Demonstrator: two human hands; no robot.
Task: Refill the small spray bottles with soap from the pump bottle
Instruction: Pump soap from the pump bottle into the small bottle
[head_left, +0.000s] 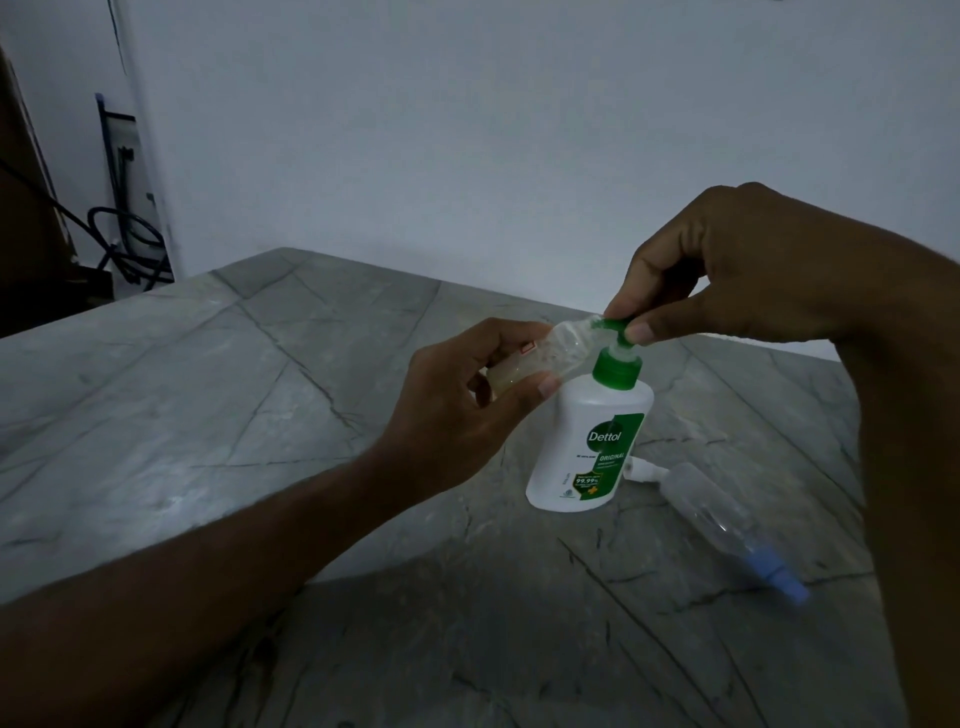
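Worktop (218, 395): grey stone w/ dark veins; far edge runs along a white wall (467, 130).
Pump bottle (592, 441): white body, green label reading "Dettol", green collar and pump head. Stands upright on worktop, toward far right corner.
Pump head (615, 326): green, spout points left, sits at mouth of the held bottle.
Small spray bottle, held (563, 348): clear plastic, no cap on it, tilted nearly flat, open neck against pump spout. Off the worktop, in the air just left of pump head. Small red-white sticker on its side. Fill level: can't tell.
Left hand (467, 410): wrapped round base end of the small bottle; thumb below, fingers curled over top, pressed together.
Right hand (727, 265): above pump bottle; thumb and forefinger tips pinching the pump head, other fingers curled in.
Second spray bottle (727, 514): clear, lying on its side on worktop, right of pump bottle, near right edge; blue sprayer end points to near edge.
White sprayer top (647, 472): loose, lying on worktop just behind pump bottle base, beside second bottle.
Dark cables (130, 239): far left, off the worktop, by the wall.
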